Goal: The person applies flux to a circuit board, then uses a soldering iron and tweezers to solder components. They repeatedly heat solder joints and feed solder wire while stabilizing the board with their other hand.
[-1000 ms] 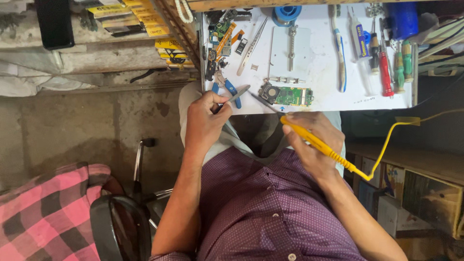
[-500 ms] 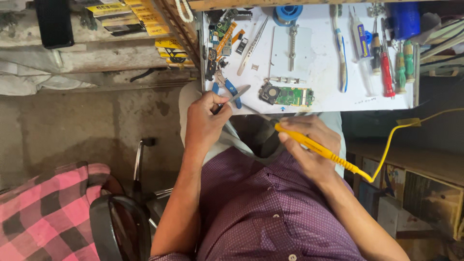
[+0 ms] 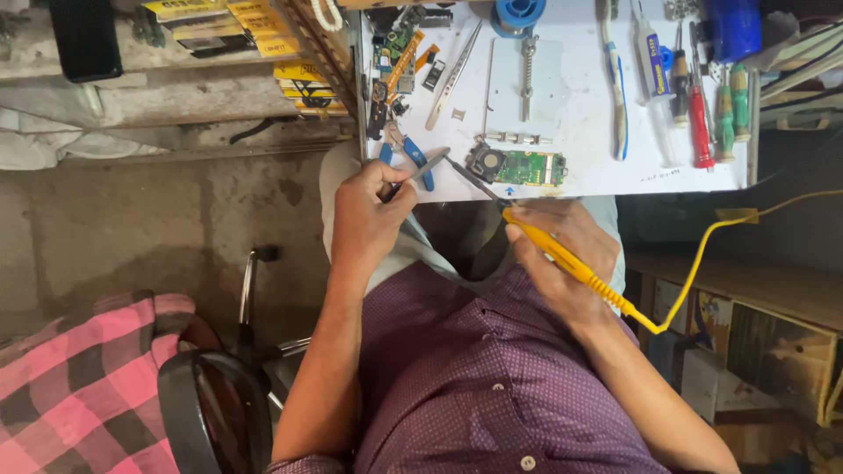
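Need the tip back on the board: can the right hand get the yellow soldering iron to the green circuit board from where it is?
Probably yes: the right hand holds the soldering iron with its tip beside the circuit board, nothing between.

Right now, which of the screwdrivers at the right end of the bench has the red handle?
The red-handled screwdriver, lying between a dark-handled one and two green-handled ones; it reaches nearest the table's front edge.
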